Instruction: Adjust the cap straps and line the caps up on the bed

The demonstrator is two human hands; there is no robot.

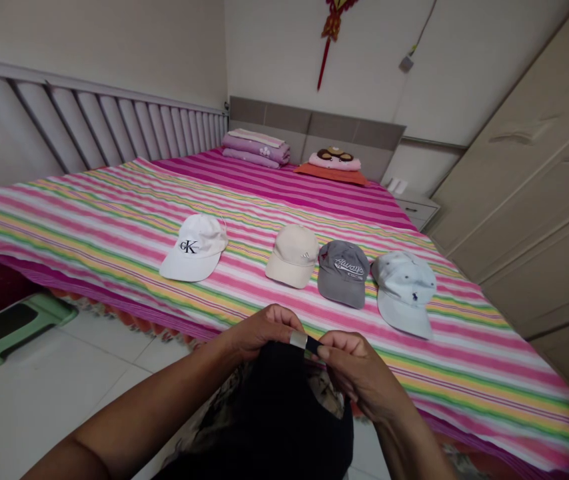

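Observation:
A black cap (284, 407) is held low in front of me, its back opening and adjusting strap toward the bed. My left hand (269, 330) pinches the strap at its metal buckle (298, 339). With thumb and fingers my right hand (352, 363) grips the dark strap end just right of the buckle. Beyond my hands, caps lie in a row on the bed: a white cap with black letters (197, 247), a beige cap (293, 255), a dark grey cap with white script (344, 272) and a pale blue cap (407, 293).
A striped sheet (114, 220) covers the bed. Folded purple bedding (256, 148) and a pink bundle on an orange cushion (332, 175) lie near the headboard (274, 113). A green stool (19, 327) stands at left, a wardrobe (529, 173) at right, a nightstand (417, 208) behind.

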